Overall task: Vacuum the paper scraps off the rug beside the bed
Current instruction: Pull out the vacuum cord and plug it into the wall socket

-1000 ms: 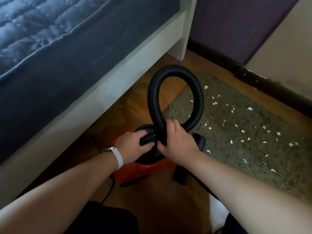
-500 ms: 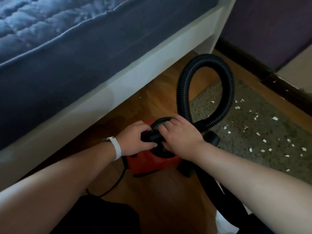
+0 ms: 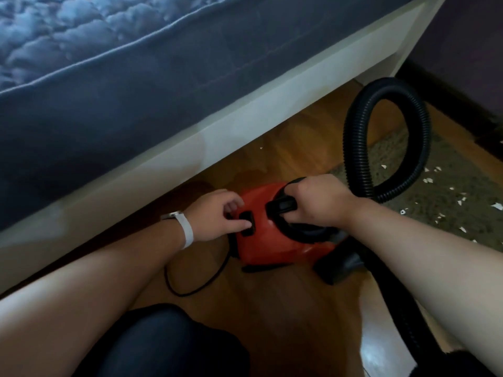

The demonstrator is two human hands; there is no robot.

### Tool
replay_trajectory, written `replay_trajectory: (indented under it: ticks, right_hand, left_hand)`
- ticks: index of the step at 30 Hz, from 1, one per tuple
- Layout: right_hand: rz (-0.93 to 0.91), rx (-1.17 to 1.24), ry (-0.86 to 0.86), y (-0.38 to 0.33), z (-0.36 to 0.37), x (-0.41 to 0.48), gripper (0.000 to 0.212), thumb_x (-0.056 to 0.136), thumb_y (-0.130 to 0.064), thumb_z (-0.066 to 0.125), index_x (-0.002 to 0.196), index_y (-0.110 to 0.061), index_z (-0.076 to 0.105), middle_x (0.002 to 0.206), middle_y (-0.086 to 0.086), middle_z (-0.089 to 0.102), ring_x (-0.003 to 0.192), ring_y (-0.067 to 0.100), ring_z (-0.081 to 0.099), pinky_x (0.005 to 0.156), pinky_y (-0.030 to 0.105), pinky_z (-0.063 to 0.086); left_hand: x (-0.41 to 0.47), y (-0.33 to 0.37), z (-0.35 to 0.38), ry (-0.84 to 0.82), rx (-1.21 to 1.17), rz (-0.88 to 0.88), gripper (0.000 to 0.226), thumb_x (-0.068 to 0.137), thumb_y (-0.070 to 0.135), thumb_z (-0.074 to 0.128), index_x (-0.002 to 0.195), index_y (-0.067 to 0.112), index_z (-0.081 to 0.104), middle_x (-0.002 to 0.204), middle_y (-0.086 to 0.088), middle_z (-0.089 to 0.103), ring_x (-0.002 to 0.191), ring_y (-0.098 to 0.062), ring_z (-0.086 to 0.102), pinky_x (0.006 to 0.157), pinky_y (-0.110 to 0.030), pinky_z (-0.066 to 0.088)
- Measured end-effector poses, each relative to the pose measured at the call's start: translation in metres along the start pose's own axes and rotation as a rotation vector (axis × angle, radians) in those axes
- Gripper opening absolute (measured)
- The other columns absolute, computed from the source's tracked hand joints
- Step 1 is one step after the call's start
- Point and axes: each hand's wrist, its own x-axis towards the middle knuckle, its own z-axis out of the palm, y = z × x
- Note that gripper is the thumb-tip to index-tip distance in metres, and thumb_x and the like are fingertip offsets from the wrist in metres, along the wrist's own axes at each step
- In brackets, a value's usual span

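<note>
A small red vacuum cleaner (image 3: 272, 248) stands on the wooden floor beside the bed. My right hand (image 3: 318, 202) grips its black carry handle (image 3: 280, 205). My left hand (image 3: 217, 216) rests at the rear of the red body, thumb pressing the black switch (image 3: 248, 224). The ribbed black hose (image 3: 353, 148) loops upward on the right. White paper scraps (image 3: 496, 205) lie scattered over the grey-green rug (image 3: 435, 213) at the right edge.
The white bed frame (image 3: 245, 126) and blue quilted mattress (image 3: 109, 63) fill the upper left. A black power cord (image 3: 190, 291) curls on the floor behind the vacuum. A black nozzle (image 3: 337, 268) lies by its right side. My knee (image 3: 163, 344) is below.
My left hand left the handle and slid back to the switch on the red body. My right hand curled round the handle. The view swung left, pushing the rug toward the right edge.
</note>
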Motion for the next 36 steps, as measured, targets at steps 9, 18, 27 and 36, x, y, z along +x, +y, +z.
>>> replay_trajectory:
  ticks: [9, 18, 27, 36]
  right_hand:
    - [0.068, 0.048, -0.002, 0.009, -0.013, -0.025, 0.036, 0.082, -0.063, 0.05, 0.084, -0.028, 0.058, 0.071, -0.011, 0.058, 0.067, 0.012, 0.057, 0.06, 0.03, 0.046]
    - [0.164, 0.082, 0.127, 0.015, -0.041, -0.073, 0.029, 0.073, -0.059, 0.06, 0.076, -0.03, 0.064, 0.058, -0.014, 0.053, 0.061, 0.012, 0.054, 0.058, 0.026, 0.035]
    - [0.194, 0.169, 0.213, 0.026, -0.042, -0.101, 0.04, 0.058, -0.069, 0.045, 0.062, -0.031, 0.057, 0.052, -0.009, 0.055, 0.056, 0.014, 0.055, 0.053, 0.024, 0.034]
    - [0.223, 0.217, 0.25, 0.03, -0.048, -0.104, 0.032, 0.061, -0.064, 0.06, 0.061, -0.032, 0.059, 0.048, -0.013, 0.051, 0.053, 0.004, 0.051, 0.052, 0.017, 0.027]
  left_hand:
    - [-0.012, -0.019, -0.01, -0.001, -0.019, -0.119, 0.035, 0.087, 0.024, 0.073, 0.118, 0.03, 0.06, 0.111, 0.014, 0.056, 0.103, -0.002, 0.054, 0.085, -0.018, 0.044]
    - [0.003, -0.02, 0.01, -0.242, -0.084, -0.166, 0.051, 0.094, 0.009, 0.062, 0.14, 0.025, 0.048, 0.128, 0.009, 0.053, 0.12, -0.009, 0.047, 0.099, -0.029, 0.042]
    - [0.017, -0.018, 0.021, -0.176, -0.079, -0.132, 0.025, 0.096, 0.011, 0.059, 0.086, 0.033, 0.057, 0.093, 0.006, 0.063, 0.093, -0.02, 0.063, 0.079, -0.029, 0.049]
    - [0.02, -0.017, 0.023, -0.266, -0.098, -0.122, 0.023, 0.096, 0.008, 0.056, 0.108, 0.025, 0.065, 0.109, 0.003, 0.069, 0.106, -0.014, 0.064, 0.1, -0.042, 0.05]
